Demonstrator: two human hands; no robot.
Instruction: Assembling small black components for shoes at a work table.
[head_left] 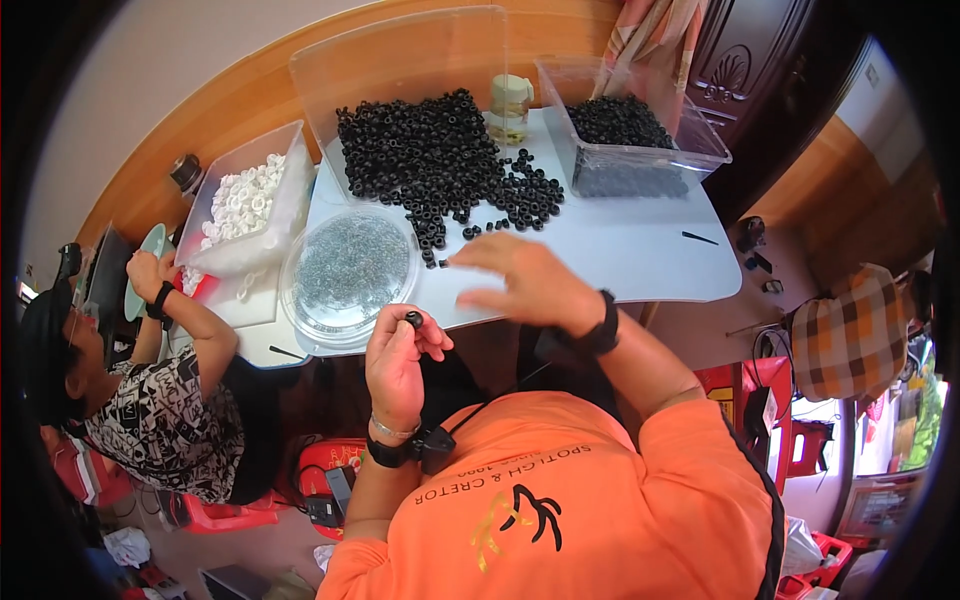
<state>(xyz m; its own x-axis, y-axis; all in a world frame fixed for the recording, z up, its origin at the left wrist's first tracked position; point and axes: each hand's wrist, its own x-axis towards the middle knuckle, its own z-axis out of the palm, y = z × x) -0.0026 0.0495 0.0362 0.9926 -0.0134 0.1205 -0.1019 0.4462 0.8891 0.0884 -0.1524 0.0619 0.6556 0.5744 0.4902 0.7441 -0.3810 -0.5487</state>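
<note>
My left hand [395, 365] is raised just off the table's front edge, its thumb and fingers pinching a small round black plastic part [414, 319]. Fingers stretched and apart, my right hand [520, 283] is over the front of the table, near the closest loose pieces. Many more black ring-shaped parts [415, 145] lie heaped in a clear plastic bin on its side [400, 50] and spill out onto the tabletop. Left of my hands sits a round clear tray [290, 268] of tiny shiny metal bits [355, 255], too small to make out singly.
Another clear bin [710, 145] of black parts stands at the right, beside a lidded jar [511, 105]. A thin dark tool [699, 238] lies on the white table [640, 255]. At left, a co-worker [165, 415] sits by a bin [225, 265] of white parts.
</note>
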